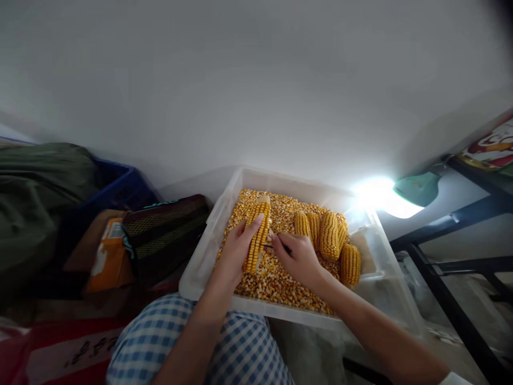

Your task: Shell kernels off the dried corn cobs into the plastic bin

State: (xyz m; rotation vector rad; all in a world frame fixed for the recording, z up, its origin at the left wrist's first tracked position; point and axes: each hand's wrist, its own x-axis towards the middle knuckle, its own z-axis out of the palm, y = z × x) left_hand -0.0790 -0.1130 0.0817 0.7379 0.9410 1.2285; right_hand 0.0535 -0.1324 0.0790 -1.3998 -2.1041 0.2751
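My left hand [239, 243] is closed round an ear of corn [258, 235], its pale tip pointing away from me. Just to the right, my right hand [294, 254] grips a thin dark tool [269, 246] whose shaft reaches the side of the ear; its exact kind is mostly hidden in my fist. Beneath both hands, loose corn kernels [276, 283] fill much of a translucent plastic bin [200, 256]. Several whole ears of corn [329, 235] lie on the kernels at the right side of the bin.
A lit lamp [414, 191] shines over the bin's right corner, beside a black metal frame [444, 299]. On the left are a black mesh bag [166, 238], an orange box [108, 256] and a blue crate [124, 182]. A grey wall [240, 96] rises behind the bin.
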